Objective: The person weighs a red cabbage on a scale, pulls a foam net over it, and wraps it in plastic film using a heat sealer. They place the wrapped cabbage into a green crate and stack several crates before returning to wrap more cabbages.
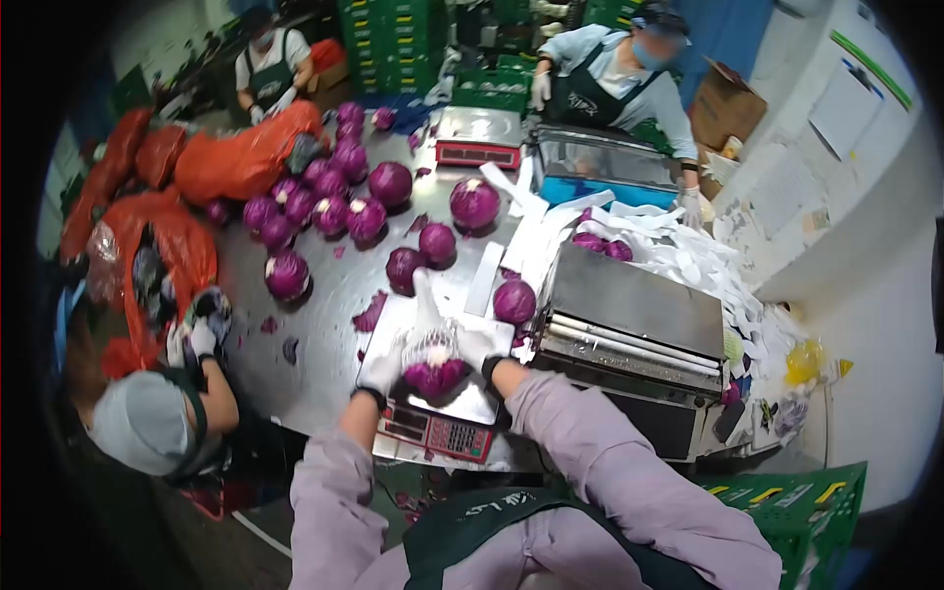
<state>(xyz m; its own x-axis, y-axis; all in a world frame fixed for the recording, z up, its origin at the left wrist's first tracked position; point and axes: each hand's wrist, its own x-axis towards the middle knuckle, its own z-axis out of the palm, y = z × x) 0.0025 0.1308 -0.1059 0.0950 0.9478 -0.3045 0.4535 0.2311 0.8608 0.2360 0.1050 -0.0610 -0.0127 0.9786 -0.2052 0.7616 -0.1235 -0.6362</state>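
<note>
A purple cabbage (436,378) sits on the digital scale (444,433) in front of me, its upper part covered by a white mesh sleeve (429,329). The sleeve's narrow end points away from me. My left hand (382,370), in a white glove, is closed on the sleeve's near edge at the left side of the cabbage. On the right side, my right hand (478,352), also gloved, grips the same edge. The fingertips of both hands are partly hidden by the mesh and cabbage.
Several purple cabbages (328,214) lie on the steel table (324,339), beside orange sacks (246,152). A wrapping machine (629,315) with white strips (669,236) stands right. Another scale (478,138) is further back. Co-workers stand left (162,418), back left (273,64) and back right (615,79).
</note>
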